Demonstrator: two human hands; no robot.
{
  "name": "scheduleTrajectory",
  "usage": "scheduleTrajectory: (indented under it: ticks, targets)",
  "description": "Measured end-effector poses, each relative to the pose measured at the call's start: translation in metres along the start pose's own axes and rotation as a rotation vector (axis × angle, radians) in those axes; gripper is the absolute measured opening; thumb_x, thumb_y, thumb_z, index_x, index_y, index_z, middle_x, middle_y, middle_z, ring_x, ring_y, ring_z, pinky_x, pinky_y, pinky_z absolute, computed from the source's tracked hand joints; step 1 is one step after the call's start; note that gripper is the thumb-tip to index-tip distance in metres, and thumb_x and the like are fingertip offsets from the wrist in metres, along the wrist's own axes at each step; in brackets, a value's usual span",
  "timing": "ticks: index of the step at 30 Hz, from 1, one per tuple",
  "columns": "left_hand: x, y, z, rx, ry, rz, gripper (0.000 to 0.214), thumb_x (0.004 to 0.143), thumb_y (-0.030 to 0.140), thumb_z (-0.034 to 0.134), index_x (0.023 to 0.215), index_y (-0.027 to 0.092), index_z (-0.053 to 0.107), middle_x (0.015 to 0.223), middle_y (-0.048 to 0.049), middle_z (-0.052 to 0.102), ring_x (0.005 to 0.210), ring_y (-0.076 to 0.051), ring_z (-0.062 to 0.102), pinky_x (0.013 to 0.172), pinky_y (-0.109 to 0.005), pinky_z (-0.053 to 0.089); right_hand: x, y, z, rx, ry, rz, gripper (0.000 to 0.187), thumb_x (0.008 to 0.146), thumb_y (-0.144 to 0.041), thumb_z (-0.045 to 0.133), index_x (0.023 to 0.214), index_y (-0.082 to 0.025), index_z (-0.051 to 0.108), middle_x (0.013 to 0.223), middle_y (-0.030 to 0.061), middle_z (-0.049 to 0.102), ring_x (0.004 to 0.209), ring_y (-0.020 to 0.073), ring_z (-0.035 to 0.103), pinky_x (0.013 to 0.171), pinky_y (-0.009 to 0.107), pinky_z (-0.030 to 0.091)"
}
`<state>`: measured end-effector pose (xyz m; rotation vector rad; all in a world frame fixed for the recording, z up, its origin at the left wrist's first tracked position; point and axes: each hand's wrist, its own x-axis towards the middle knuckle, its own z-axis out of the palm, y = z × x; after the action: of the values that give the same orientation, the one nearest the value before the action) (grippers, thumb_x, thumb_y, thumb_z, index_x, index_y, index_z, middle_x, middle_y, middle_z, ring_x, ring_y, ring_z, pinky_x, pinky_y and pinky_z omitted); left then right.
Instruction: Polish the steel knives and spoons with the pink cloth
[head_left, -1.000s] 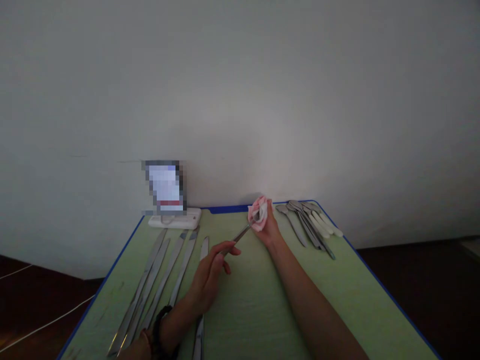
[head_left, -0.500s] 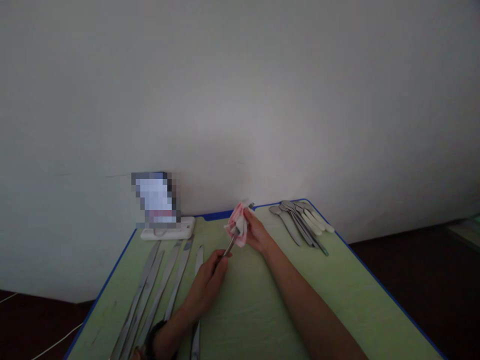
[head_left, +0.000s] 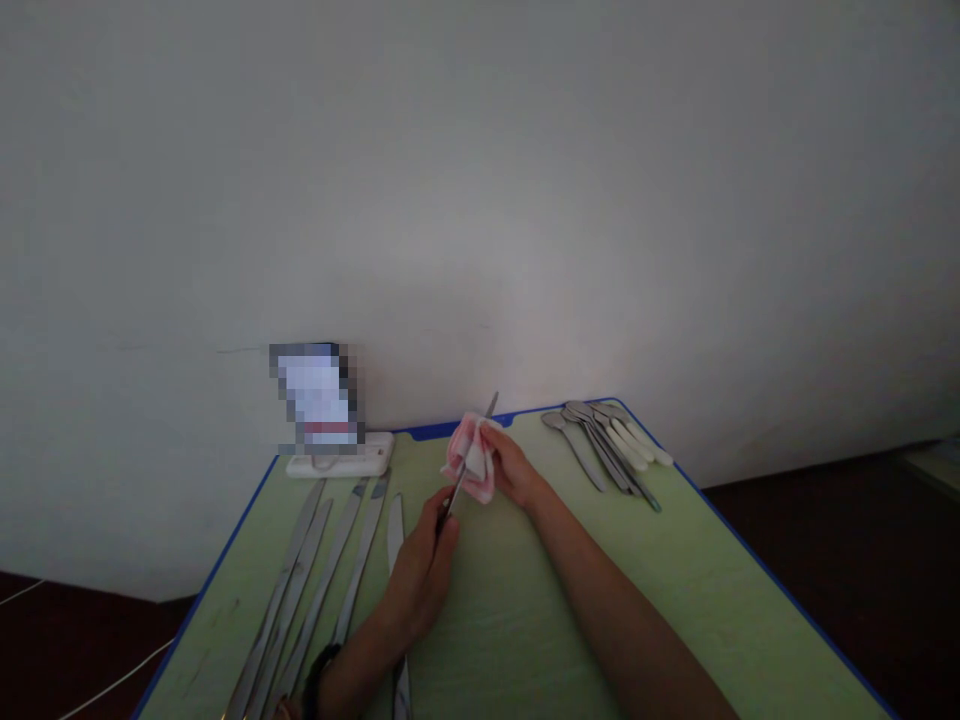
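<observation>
My left hand [head_left: 424, 570] is closed round the handle end of a slim metal utensil [head_left: 466, 462] that points up and away from me. My right hand [head_left: 510, 468] pinches a crumpled pink and white cloth [head_left: 466, 470] wrapped round the utensil's middle. The utensil's tip sticks out above the cloth near the table's far edge. Both hands hover over the middle of a green table [head_left: 675, 590] with a blue rim.
Several long table knives [head_left: 330, 580] lie side by side at the left. A cluster of spoons [head_left: 607, 445], some white-handled, lies at the far right. A white base [head_left: 337, 460] with a blurred-out item stands against the wall at the far left. A white cable [head_left: 112, 685] runs on the floor.
Both hands have moved left and nearer to me. The utensil has swung more upright, and the cloth has slid down it so the tip now shows above the cloth.
</observation>
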<state>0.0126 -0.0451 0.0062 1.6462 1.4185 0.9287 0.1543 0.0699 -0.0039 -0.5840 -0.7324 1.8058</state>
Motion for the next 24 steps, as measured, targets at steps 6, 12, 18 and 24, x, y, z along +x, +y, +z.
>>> scheduleTrajectory:
  ticks: [6, 12, 18, 24]
  targets:
    - [0.001, -0.004, 0.001, 0.097, -0.027, 0.062, 0.043, 0.093, 0.027, 0.034, 0.134, 0.015, 0.041, 0.136, -0.0115, 0.051, 0.125, -0.023, 0.048, 0.106, -0.042, 0.035, 0.004, -0.008, 0.005, 0.149, 0.143, -0.017, 0.029, 0.081, -0.043, 0.058, 0.072, -0.016, 0.061, 0.058, 0.0008, 0.066, 0.05, 0.0132, 0.06, 0.053, 0.025, 0.051]
    - [0.001, -0.003, -0.002, 0.22, -0.152, 0.111, 0.048, 0.093, 0.028, 0.033, 0.139, 0.016, 0.037, 0.137, -0.0105, 0.052, 0.122, -0.022, 0.052, 0.105, -0.041, 0.039, 0.005, -0.012, 0.0, 0.276, 0.277, -0.004, 0.021, 0.082, -0.037, 0.058, 0.078, -0.017, 0.061, 0.05, -0.0022, 0.063, 0.04, 0.0118, 0.056, 0.044, 0.022, 0.047]
    - [0.003, -0.002, -0.005, 0.294, -0.191, 0.142, 0.049, 0.093, 0.028, 0.033, 0.139, 0.015, 0.038, 0.136, -0.0101, 0.052, 0.12, -0.022, 0.054, 0.103, -0.037, 0.042, 0.008, -0.013, -0.007, 0.407, 0.291, -0.059, 0.017, 0.081, -0.036, 0.06, 0.08, -0.018, 0.061, 0.058, -0.0035, 0.065, 0.043, 0.0092, 0.057, 0.045, 0.02, 0.048]
    - [0.002, 0.0, -0.008, 0.332, -0.261, 0.125, 0.053, 0.091, 0.029, 0.036, 0.142, 0.015, 0.032, 0.119, -0.0123, 0.065, 0.099, -0.025, 0.066, 0.087, -0.039, 0.05, 0.007, -0.016, -0.005, 0.489, 0.234, 0.036, 0.011, 0.082, -0.031, 0.06, 0.082, -0.02, 0.061, 0.063, -0.005, 0.066, 0.045, 0.0066, 0.056, 0.046, 0.017, 0.047]
